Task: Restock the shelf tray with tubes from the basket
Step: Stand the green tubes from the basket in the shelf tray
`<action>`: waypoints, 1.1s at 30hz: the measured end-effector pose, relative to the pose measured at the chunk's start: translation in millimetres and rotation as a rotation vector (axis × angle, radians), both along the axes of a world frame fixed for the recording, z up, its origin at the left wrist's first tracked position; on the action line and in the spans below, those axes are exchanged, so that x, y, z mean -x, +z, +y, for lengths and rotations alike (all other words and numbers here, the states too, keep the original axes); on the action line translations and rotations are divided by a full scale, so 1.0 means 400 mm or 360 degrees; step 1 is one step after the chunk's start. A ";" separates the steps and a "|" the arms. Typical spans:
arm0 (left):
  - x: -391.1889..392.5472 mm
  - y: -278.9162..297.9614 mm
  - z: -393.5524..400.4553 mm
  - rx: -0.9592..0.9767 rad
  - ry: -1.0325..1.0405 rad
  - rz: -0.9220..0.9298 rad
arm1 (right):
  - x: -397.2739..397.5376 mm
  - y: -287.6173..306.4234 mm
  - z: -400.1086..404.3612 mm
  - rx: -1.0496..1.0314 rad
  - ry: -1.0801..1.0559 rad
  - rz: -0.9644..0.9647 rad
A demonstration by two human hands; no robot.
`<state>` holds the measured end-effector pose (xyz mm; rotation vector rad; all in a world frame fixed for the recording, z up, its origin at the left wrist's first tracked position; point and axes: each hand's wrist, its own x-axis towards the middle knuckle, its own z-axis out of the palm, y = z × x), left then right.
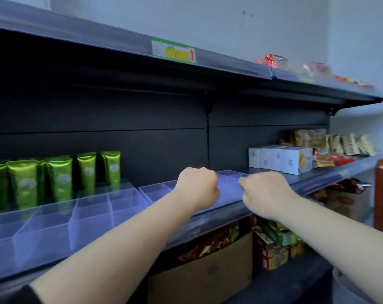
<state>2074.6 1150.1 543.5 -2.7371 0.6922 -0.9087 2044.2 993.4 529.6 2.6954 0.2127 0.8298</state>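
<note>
Several green tubes [61, 178] stand upright in the back rows of a clear divided tray [54, 227] on the left of the middle shelf. To its right sits a second clear tray [153, 190] with no tubes visible in it. My left hand [197, 187] has its fingers curled over the left part of this tray. The right hand [267, 191] is curled over its right part near the front edge. No tube is in either hand. No basket can be made out.
White boxes [280, 160] and snack packets [330, 159] fill the right of the middle shelf. The upper shelf [142, 51] overhangs with a price label. Below are a cardboard box [208, 273] and more packets. A brown wooden post [382, 194] stands at the far right.
</note>
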 end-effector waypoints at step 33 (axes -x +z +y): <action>-0.057 -0.579 -1.114 -0.0365 -0.1164 0.0923 | 0.194 -0.586 -0.922 -0.0773 -0.1201 0.0541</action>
